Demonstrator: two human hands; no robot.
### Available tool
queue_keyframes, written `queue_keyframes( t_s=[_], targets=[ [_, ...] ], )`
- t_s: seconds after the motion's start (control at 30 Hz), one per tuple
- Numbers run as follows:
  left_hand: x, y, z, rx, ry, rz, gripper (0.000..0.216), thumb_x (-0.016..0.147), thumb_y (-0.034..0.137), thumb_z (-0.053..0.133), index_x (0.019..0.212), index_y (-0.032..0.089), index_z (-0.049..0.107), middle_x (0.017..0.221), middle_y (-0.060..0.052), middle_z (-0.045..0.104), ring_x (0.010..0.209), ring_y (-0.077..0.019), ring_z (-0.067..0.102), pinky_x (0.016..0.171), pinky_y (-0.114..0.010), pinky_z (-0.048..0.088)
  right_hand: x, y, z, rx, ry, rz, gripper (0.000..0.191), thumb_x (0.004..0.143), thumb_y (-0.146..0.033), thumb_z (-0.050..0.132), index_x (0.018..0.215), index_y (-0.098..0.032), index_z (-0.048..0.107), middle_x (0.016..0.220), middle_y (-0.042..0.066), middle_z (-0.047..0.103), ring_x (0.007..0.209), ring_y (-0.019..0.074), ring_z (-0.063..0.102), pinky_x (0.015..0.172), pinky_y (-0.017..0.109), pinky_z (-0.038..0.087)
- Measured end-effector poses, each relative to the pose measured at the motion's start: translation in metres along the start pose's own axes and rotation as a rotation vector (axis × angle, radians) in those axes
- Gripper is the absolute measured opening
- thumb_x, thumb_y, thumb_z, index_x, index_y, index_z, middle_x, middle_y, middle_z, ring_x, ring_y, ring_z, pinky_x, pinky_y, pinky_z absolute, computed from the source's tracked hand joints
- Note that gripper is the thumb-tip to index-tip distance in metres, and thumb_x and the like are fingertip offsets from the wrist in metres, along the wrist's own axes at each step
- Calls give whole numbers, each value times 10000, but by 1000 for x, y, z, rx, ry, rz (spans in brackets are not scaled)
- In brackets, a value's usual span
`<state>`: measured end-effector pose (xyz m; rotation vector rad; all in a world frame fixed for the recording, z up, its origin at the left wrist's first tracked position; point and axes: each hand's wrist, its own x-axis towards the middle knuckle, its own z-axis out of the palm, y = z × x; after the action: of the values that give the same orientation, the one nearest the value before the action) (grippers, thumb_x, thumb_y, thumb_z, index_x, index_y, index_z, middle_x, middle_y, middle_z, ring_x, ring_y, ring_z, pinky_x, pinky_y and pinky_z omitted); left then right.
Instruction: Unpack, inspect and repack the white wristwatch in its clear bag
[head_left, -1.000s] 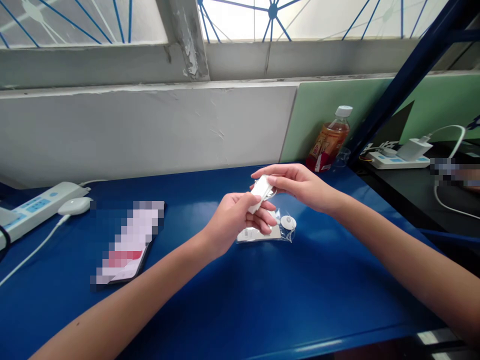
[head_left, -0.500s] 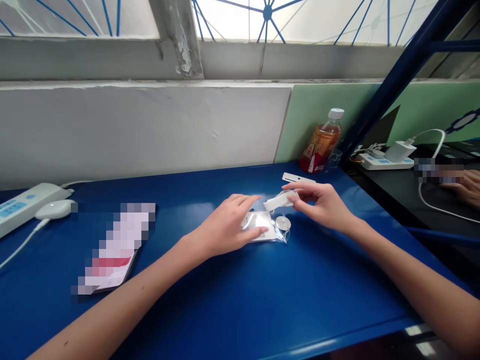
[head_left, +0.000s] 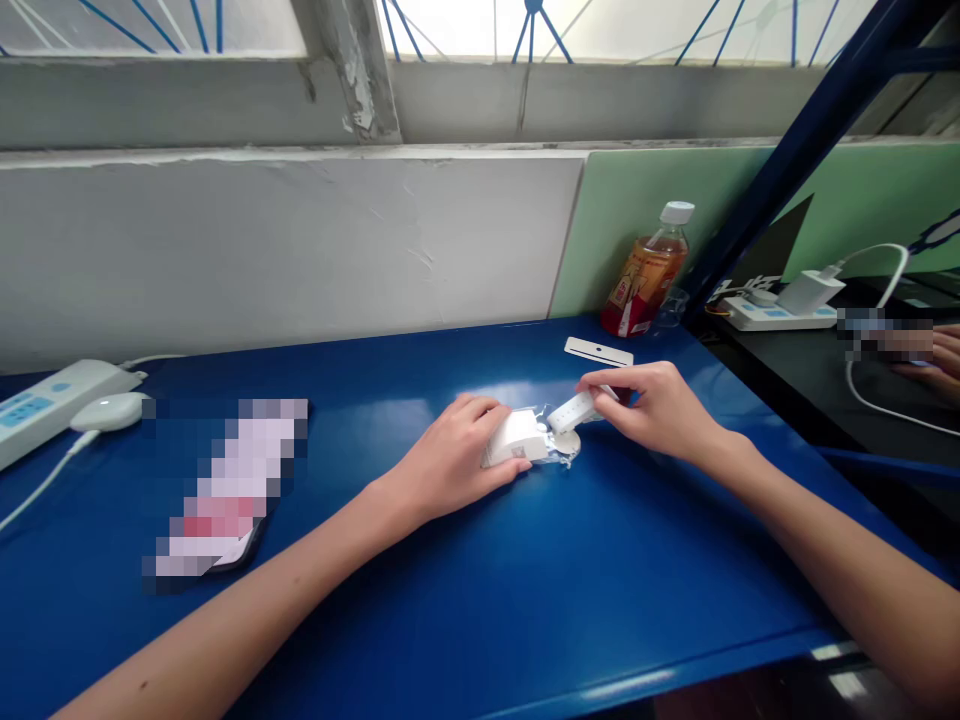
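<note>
My left hand (head_left: pixel 465 445) is closed around a small white box-like piece (head_left: pixel 517 438) in clear plastic wrapping, low over the blue tabletop (head_left: pixel 465 590). At the right end of that piece lies a round silvery disc (head_left: pixel 567 443), partly within the clear plastic. Between the thumb and fingers of my right hand (head_left: pixel 637 405) is a small white rectangular piece with dark dots (head_left: pixel 576 408), held tilted just above the disc. Behind my right hand rests a flat white strip with a dark slot (head_left: pixel 598 351).
A phone (head_left: pixel 232 490), blurred out, lies at left near a white power strip (head_left: pixel 52 400) and a round white charger (head_left: pixel 111 411). A drink bottle (head_left: pixel 646 275) stands by the wall. On the right, a blue post (head_left: pixel 787 150) rises before another person's hand (head_left: pixel 946 355) and a second power strip (head_left: pixel 780 315).
My left hand has closed on the wrapped white piece, which now sits raised at its edge. My right hand has turned its white piece, so a dotted face shows.
</note>
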<state>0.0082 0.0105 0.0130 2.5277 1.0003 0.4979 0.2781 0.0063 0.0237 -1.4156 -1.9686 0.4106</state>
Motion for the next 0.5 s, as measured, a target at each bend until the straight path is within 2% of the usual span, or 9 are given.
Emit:
queue_keyframes(
  t_s=[0.07, 0.2, 0.27, 0.4, 0.5],
  targets=[
    [-1, -1, 2, 8, 16, 9, 405, 889, 389, 666, 1208, 148, 600, 1215, -141, 620, 1099, -301, 534, 906, -426, 474, -1, 0, 1, -35, -20, 10, 194, 794, -201, 596, 834, -190, 785, 660, 24, 716, 521, 142, 555, 505, 268, 414],
    [-2, 0, 3, 28, 40, 26, 373, 906, 360, 657, 1204, 147, 589, 1211, -129, 619, 1105, -288, 534, 921, -418, 478, -4, -5, 10, 95, -100, 75, 214, 861, -282, 575, 924, -197, 761, 770, 34, 740, 578, 154, 588, 510, 258, 423],
    [-3, 1, 4, 36, 45, 29, 377, 901, 363, 664, 1198, 146, 585, 1202, -129, 620, 1092, -288, 540, 919, -427, 478, -6, -8, 15, 90, -120, 67, 224, 890, -328, 567, 950, -205, 745, 758, 27, 731, 554, 146, 568, 512, 258, 421],
    [-4, 1, 6, 56, 61, 31, 410, 891, 383, 673, 1200, 133, 574, 1190, -136, 621, 1063, -294, 547, 918, -461, 469, -10, -8, 20, -130, -173, -75, 254, 936, -341, 521, 1016, -197, 714, 647, 5, 670, 525, 148, 549, 537, 273, 404],
    [-5, -2, 9, 63, 77, 40, 450, 881, 396, 680, 1226, 134, 558, 1207, -142, 613, 1079, -300, 538, 929, -461, 465, -10, -5, 22, -285, -229, -153, 310, 969, -345, 470, 1116, -164, 675, 640, 14, 652, 550, 173, 585, 550, 294, 401]
  ],
)
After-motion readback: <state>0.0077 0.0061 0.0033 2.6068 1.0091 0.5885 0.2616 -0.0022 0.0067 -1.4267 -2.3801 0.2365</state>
